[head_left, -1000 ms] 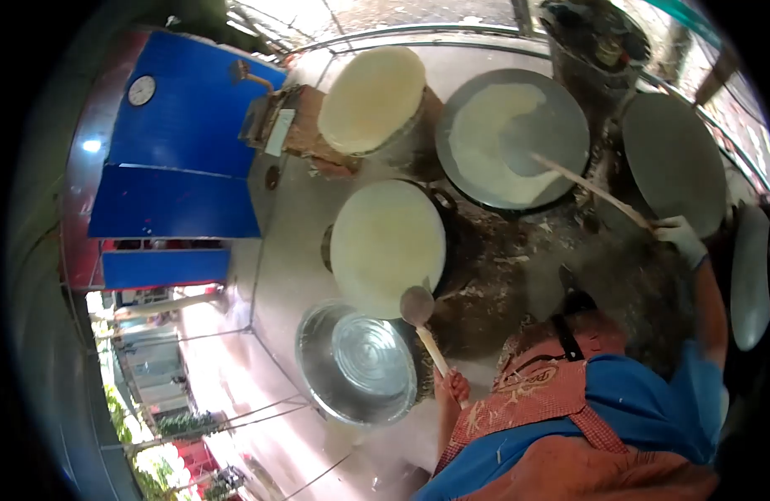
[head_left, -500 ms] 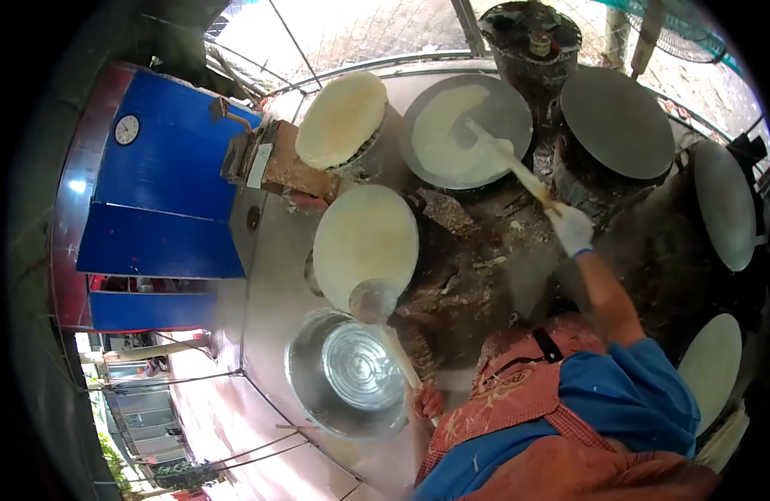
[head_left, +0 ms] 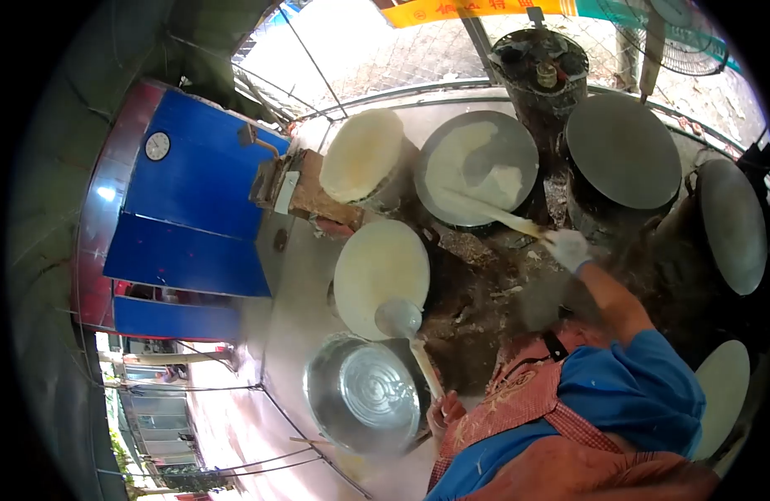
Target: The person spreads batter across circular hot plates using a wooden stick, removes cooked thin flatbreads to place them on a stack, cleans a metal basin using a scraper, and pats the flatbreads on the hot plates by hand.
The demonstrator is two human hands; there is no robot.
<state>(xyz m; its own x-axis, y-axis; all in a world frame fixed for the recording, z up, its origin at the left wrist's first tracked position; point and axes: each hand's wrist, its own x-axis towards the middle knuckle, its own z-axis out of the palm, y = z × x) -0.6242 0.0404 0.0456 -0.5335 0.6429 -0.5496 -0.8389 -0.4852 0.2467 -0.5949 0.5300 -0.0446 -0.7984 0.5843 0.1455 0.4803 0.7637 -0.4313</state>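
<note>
My left hand [head_left: 446, 410] is closed round the wooden handle of a ladle [head_left: 398, 318]. The ladle's round bowl hangs over the lower edge of a pan covered by a pale layer [head_left: 381, 275], beside a shiny metal basin [head_left: 370, 392]. My right hand [head_left: 568, 250], in a white glove, grips the end of a flat wooden stick [head_left: 495, 214]. The stick's far end lies over a round griddle [head_left: 527, 154] that bears pale batter [head_left: 451, 163] in an uneven curved patch, with dark surface showing through.
A round pan with a pale cover [head_left: 361, 154] stands at the upper left, near bricks [head_left: 318, 196]. Bare dark griddles [head_left: 623, 150] [head_left: 731, 225] stand to the right. A sooty drum [head_left: 539, 71] is behind. A pale disc [head_left: 723, 397] lies lower right.
The view has shifted. My right hand has moved left and closer to the batter griddle, and the stick has swung across the batter, whose patch has changed shape. The ladle stays near the pale-covered pan.
</note>
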